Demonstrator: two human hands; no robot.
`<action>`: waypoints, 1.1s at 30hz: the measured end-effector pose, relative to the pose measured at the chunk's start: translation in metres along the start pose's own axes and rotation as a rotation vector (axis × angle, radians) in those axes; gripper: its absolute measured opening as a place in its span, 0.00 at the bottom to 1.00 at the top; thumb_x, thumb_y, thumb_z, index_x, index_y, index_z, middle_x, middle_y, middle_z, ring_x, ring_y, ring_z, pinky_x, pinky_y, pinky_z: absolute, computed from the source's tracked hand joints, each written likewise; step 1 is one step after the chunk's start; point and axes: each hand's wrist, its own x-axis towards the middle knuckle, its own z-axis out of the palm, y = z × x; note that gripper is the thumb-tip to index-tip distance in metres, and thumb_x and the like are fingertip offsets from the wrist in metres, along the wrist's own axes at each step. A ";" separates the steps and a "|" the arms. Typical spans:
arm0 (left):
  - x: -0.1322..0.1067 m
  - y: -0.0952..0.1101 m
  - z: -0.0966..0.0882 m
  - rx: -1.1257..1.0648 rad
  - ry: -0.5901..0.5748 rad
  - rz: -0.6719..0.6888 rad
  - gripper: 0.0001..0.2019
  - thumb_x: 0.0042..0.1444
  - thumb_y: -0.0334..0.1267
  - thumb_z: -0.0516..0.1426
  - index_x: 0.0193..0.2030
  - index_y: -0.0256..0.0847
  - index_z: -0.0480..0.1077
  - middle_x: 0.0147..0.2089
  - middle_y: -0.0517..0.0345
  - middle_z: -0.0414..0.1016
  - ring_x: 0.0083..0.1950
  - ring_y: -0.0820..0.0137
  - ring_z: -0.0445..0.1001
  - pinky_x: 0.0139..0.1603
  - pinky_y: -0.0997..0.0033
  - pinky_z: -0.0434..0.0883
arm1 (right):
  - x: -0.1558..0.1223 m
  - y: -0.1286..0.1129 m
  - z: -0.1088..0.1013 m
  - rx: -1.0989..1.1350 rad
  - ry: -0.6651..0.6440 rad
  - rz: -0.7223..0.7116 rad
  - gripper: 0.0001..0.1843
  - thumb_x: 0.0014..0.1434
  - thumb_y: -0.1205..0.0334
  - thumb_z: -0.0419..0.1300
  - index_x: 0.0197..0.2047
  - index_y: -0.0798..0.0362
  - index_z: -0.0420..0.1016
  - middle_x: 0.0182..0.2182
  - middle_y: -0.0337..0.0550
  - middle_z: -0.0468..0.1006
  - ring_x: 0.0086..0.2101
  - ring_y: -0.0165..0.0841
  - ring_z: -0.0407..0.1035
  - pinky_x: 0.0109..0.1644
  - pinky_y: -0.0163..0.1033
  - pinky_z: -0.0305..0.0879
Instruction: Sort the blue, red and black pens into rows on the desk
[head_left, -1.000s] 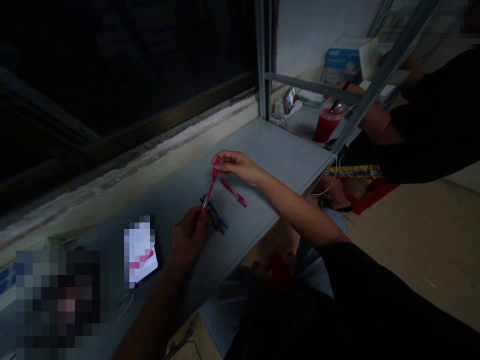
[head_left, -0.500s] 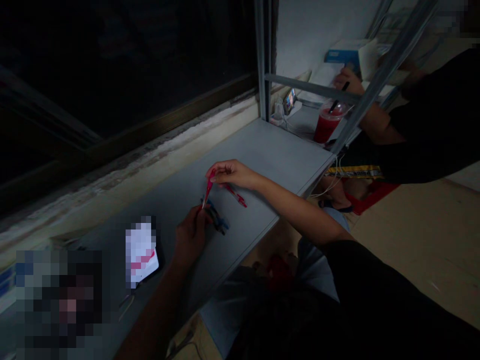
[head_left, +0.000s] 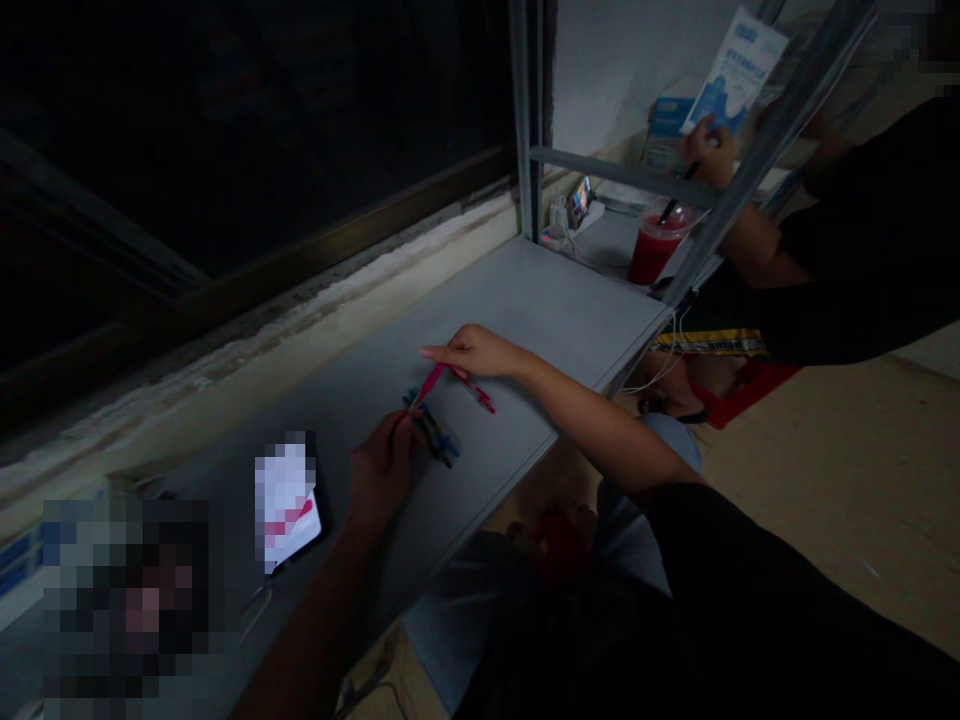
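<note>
Hands on red pen (head_left: pixel 429 387): L hand (head_left: pixel 382 470) grips tip, R hand (head_left: pixel 476 352) at top, hold unclear, tip aims down-left.

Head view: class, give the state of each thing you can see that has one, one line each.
Left hand: gripping the pink pen at its lower end.
Right hand: fingers extended over the pink pen's upper end.
Red pen: lying on the shelf.
Phone: upright, screen lit.
Drink cup: standing, lidded, straw in.
Co-worker's hand: raised, holding a leaflet.
</note>
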 end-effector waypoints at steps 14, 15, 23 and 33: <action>-0.001 0.003 -0.002 -0.007 0.014 -0.053 0.17 0.71 0.46 0.50 0.48 0.41 0.77 0.29 0.60 0.77 0.29 0.68 0.75 0.34 0.69 0.71 | 0.000 0.006 -0.003 0.154 -0.129 -0.119 0.18 0.65 0.49 0.67 0.37 0.57 0.73 0.24 0.34 0.75 0.22 0.23 0.65 0.28 0.29 0.61; -0.001 0.004 -0.002 -0.018 0.001 -0.045 0.17 0.71 0.47 0.50 0.48 0.41 0.77 0.28 0.61 0.76 0.28 0.68 0.74 0.34 0.69 0.70 | 0.000 0.006 -0.003 0.126 -0.140 -0.102 0.20 0.68 0.48 0.64 0.34 0.57 0.72 0.22 0.34 0.74 0.22 0.23 0.64 0.27 0.29 0.61; 0.000 0.007 -0.001 -0.008 0.037 -0.080 0.17 0.70 0.47 0.50 0.46 0.41 0.77 0.27 0.61 0.77 0.28 0.68 0.74 0.33 0.71 0.71 | -0.001 0.004 -0.003 0.160 -0.183 -0.109 0.17 0.69 0.51 0.63 0.37 0.57 0.72 0.25 0.37 0.77 0.23 0.23 0.66 0.28 0.29 0.63; -0.009 0.003 0.001 0.145 0.069 0.067 0.17 0.70 0.48 0.55 0.54 0.41 0.77 0.38 0.56 0.85 0.35 0.65 0.82 0.41 0.69 0.77 | -0.002 -0.003 0.004 0.144 -0.082 -0.003 0.30 0.67 0.41 0.63 0.22 0.55 0.68 0.11 0.30 0.64 0.15 0.22 0.57 0.24 0.29 0.58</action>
